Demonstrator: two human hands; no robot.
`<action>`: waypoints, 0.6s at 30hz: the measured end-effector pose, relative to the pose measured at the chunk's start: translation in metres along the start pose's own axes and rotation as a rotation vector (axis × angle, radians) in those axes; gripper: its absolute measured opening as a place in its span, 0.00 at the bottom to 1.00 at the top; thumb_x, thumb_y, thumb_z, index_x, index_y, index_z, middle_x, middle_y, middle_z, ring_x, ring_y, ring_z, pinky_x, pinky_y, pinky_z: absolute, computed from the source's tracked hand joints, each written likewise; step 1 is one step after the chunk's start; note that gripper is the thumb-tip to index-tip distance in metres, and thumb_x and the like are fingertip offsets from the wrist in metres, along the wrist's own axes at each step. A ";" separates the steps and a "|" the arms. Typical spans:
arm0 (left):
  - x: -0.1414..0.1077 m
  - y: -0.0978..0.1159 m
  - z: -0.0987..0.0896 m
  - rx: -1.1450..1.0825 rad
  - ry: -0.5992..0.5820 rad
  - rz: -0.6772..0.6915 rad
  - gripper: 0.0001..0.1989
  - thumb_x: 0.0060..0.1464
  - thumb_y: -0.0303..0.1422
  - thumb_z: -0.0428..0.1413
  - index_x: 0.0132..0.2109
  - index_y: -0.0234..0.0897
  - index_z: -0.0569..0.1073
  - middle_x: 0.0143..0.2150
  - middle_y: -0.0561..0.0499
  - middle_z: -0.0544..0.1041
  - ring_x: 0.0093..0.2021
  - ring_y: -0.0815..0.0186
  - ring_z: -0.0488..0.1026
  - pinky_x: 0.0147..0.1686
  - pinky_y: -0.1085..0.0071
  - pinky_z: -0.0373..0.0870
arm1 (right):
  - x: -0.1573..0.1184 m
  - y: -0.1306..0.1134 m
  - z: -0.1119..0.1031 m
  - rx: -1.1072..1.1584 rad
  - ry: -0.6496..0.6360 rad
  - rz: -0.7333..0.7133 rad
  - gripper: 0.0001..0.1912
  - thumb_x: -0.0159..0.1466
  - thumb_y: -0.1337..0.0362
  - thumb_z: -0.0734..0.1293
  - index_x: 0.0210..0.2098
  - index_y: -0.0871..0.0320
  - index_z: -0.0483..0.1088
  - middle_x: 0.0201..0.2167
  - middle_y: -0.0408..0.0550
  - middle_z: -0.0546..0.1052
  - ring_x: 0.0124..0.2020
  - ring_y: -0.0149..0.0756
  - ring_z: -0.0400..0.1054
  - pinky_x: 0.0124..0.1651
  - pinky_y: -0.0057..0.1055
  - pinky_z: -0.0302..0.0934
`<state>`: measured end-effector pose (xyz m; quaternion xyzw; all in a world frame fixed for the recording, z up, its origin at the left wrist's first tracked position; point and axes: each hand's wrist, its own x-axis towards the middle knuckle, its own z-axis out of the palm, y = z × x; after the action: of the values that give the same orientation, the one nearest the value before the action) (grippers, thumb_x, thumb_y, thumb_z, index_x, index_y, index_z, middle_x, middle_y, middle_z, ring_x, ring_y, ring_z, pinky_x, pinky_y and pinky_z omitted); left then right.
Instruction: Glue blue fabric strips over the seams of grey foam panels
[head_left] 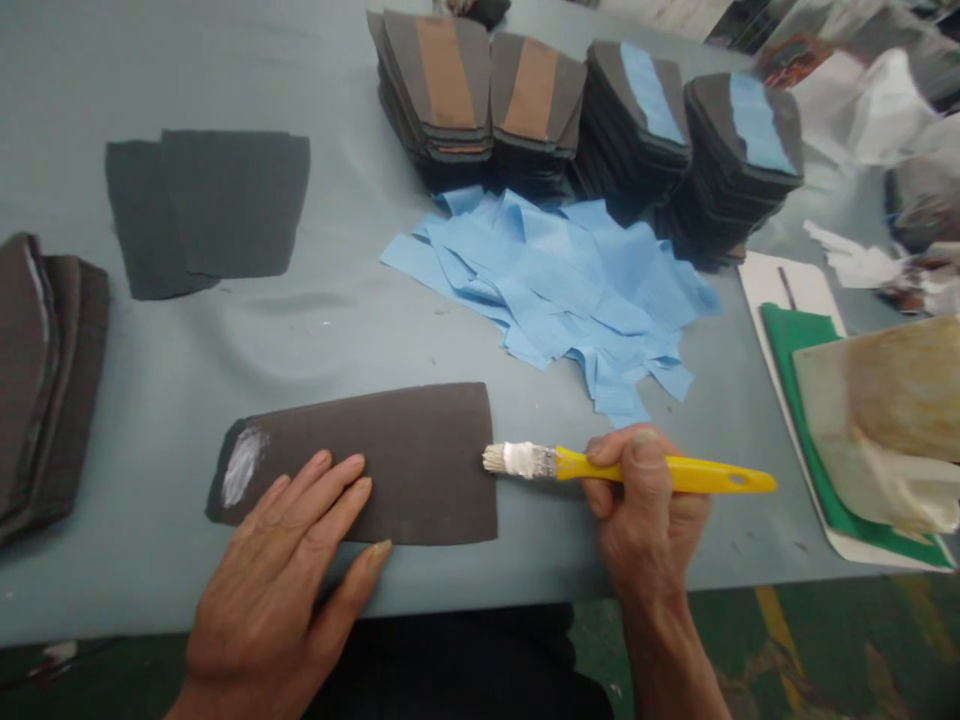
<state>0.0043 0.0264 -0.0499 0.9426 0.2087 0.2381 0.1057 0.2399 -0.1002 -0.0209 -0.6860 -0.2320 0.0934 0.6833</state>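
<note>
Dark grey-brown panel (360,465), flat on the grey-blue table (165,400), near the front edge; rectangular, one end tapered. A white smear (241,465), likely adhesive, marks the tapered left end; the remaining surface is matte and uncoated.

Left hand (277,590) spread, fingers (330,490) pressed flat on the panel, beside the smear. Right hand (645,510) closed around the yellow handle of a brush (675,473). White-caked bristles (510,459) sit at the panel's right edge; contact cannot be determined.

Beyond: two flat dark panels (206,210) overlap at upper left; a dark stack (45,380) lies at far left. Blue scraps (555,290) lie crumpled below four stacks (630,110), whose top pieces carry tan or blue strips. Green sheet (795,370) at right, partly under a stained film (885,420).
</note>
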 end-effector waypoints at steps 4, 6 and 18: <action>0.001 0.002 -0.004 -0.010 -0.015 -0.018 0.22 0.69 0.28 0.57 0.67 0.28 0.70 0.66 0.37 0.76 0.74 0.57 0.65 0.77 0.57 0.55 | 0.001 0.000 0.003 0.012 -0.009 -0.005 0.25 0.73 0.47 0.70 0.27 0.57 0.72 0.17 0.37 0.65 0.14 0.23 0.56 0.16 0.21 0.49; 0.002 0.003 -0.004 -0.018 -0.011 -0.025 0.22 0.69 0.27 0.57 0.67 0.30 0.70 0.67 0.38 0.75 0.74 0.57 0.66 0.77 0.56 0.55 | 0.002 -0.001 0.004 0.016 -0.009 -0.015 0.25 0.73 0.48 0.70 0.27 0.57 0.73 0.19 0.38 0.67 0.14 0.22 0.57 0.16 0.20 0.49; 0.004 0.004 -0.004 -0.001 -0.004 -0.021 0.21 0.68 0.27 0.58 0.65 0.29 0.71 0.65 0.37 0.77 0.73 0.56 0.67 0.77 0.56 0.56 | -0.001 -0.002 0.000 -0.176 -0.048 -0.096 0.24 0.75 0.48 0.67 0.28 0.57 0.74 0.14 0.35 0.63 0.13 0.25 0.55 0.16 0.22 0.49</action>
<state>0.0071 0.0252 -0.0437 0.9408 0.2184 0.2351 0.1091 0.2386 -0.1003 -0.0193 -0.7289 -0.2880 0.0563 0.6186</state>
